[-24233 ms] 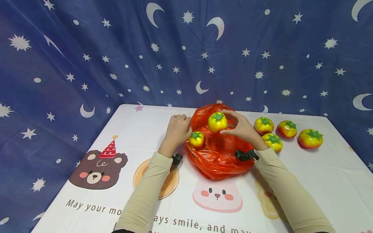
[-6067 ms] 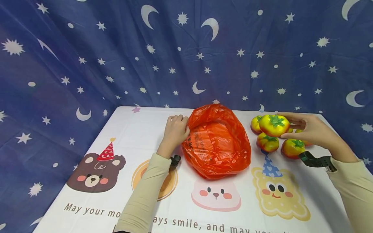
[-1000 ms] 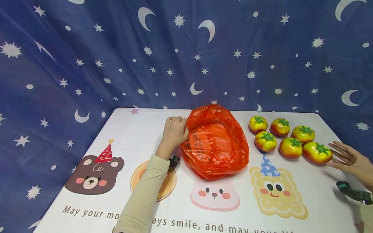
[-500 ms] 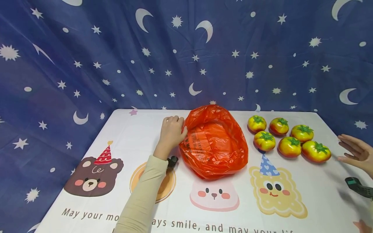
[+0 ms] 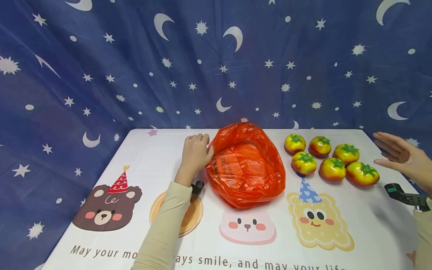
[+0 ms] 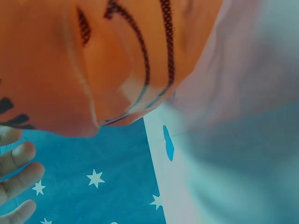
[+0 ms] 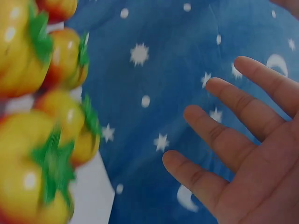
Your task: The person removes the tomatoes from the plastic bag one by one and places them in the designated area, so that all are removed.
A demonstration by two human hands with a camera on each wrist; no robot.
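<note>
An orange-red plastic bag (image 5: pixel 244 168) sits mid-table with its mouth wide, its printed inside showing and no tomato visible in it. My left hand (image 5: pixel 195 152) is right at the bag's left rim; in the left wrist view its fingers (image 6: pixel 23 179) are spread and relaxed below the plastic. Several yellow-red tomatoes with green leafy tops, one of them the rightmost tomato (image 5: pixel 362 174), lie in two rows right of the bag. Beyond them, to the right, my right hand (image 5: pixel 405 157) is raised with nothing in it. Its fingers (image 7: pixel 219 135) are straight and apart in the right wrist view.
A white tablecloth (image 5: pixel 101 243) with printed cartoon faces and lettering covers the table. Behind it hangs a dark blue curtain (image 5: pixel 189 48) with moons and stars, close to the table's back edge.
Earlier one tomato lay in the bag and another was in my right hand; now all visible tomatoes lie at right. My right hand released the last one and rose; my left fingers loosened at the rim.
</note>
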